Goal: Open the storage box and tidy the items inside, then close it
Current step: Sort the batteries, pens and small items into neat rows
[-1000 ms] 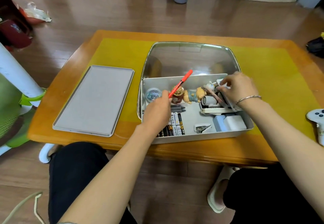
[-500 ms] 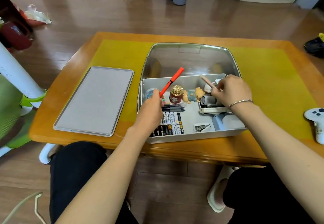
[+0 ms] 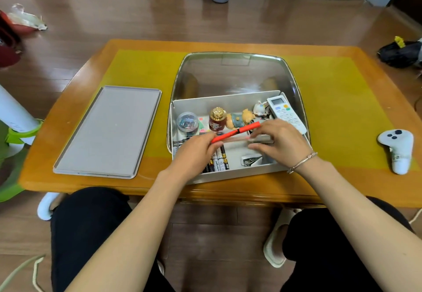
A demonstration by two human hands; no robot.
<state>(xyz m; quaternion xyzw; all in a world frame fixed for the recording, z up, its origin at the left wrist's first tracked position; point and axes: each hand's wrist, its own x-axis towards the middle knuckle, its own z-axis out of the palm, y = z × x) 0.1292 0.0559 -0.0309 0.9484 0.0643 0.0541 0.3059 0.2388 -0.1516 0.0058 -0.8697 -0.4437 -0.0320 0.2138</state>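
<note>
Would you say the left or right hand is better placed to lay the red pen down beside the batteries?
Probably the left hand: it grips the red pen at its near end and hovers right over the batteries. The right hand sits farther right.

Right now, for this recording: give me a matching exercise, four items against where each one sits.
Items:
1. red pen
2. grey lid
3. white game controller
4. remote control

Places:
A. on the table right of the storage box
B. leaning in the box's far right corner
C. held between both hands, left hand and right hand
D. flat on the table left of the box

Pairs: 1-C, 2-D, 3-A, 4-B
</note>
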